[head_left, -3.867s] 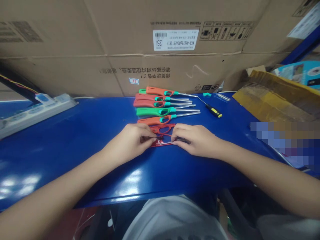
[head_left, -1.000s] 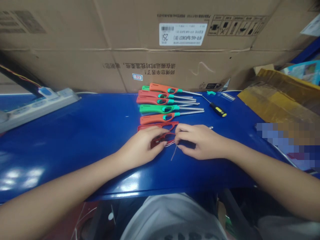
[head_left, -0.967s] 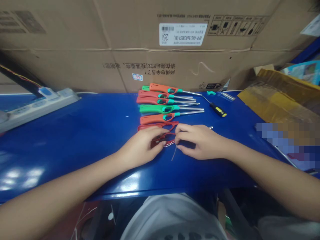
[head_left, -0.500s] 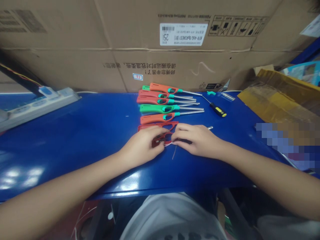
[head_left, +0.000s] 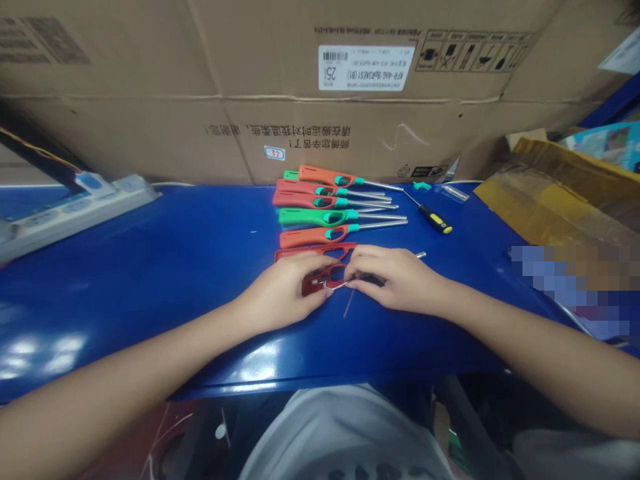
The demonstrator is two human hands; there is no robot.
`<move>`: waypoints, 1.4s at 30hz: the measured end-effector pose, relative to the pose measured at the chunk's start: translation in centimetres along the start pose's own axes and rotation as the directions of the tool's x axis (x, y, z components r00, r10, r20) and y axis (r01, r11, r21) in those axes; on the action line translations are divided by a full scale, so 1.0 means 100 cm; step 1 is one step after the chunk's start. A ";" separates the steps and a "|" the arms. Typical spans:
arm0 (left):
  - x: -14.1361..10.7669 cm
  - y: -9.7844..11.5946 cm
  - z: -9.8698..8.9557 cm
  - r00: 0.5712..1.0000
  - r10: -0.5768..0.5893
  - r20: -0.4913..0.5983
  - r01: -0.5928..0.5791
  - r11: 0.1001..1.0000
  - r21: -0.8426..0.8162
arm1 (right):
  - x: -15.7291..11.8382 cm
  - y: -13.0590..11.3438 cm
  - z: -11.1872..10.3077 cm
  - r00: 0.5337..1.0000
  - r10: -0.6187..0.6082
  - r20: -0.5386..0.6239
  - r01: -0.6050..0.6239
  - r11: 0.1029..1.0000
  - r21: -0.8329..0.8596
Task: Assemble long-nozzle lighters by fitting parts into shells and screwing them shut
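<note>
My left hand [head_left: 285, 288] curls around the rear of an opened red lighter casing [head_left: 317, 283], thumb below and fingers above. A thin white wire [head_left: 334, 288] bows along its lower edge between my hands. My right hand [head_left: 400, 278] is closed, its fingertips pinching at the wire by the casing's front; its palm hides the rest. A silvery tube tip [head_left: 421, 255] shows beyond the right knuckles. Below the right fingertips a thin dark strand [head_left: 349, 304] sticks out. Just behind my hands lies another red casing half [head_left: 300, 253], partly covered by my left fingers.
Several long-nosed lighters, including a green one [head_left: 310, 217] and an orange one [head_left: 305, 238], lie in a row behind. A screwdriver [head_left: 436, 219], a teal trigger piece [head_left: 421, 186] and a power strip [head_left: 80, 217] are on the blue table [head_left: 150, 267]. Cardboard [head_left: 150, 133] stands behind.
The white wire between my hands has shifted and now bows more openly along the casing. My right fingertips have moved slightly right, widening the gap. The row of lighters stays put.
</note>
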State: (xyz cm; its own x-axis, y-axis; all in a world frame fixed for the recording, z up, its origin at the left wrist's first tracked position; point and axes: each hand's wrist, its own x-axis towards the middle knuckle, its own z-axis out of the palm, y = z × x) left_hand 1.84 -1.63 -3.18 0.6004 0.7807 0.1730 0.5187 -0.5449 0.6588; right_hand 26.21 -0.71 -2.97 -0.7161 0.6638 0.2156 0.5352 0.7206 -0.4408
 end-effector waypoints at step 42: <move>0.005 -0.011 -0.005 0.993 0.109 0.045 -0.113 0.987 0.111 | 0.001 0.002 0.001 0.998 -0.029 -0.048 0.023 0.993 -0.116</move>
State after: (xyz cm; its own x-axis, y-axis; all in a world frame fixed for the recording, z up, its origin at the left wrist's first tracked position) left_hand 1.22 -0.49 -3.46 0.6799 0.7023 0.2110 0.5116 -0.6604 0.5496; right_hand 26.22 -0.51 -3.11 -0.7089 0.6516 0.2700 0.5670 0.7541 -0.3314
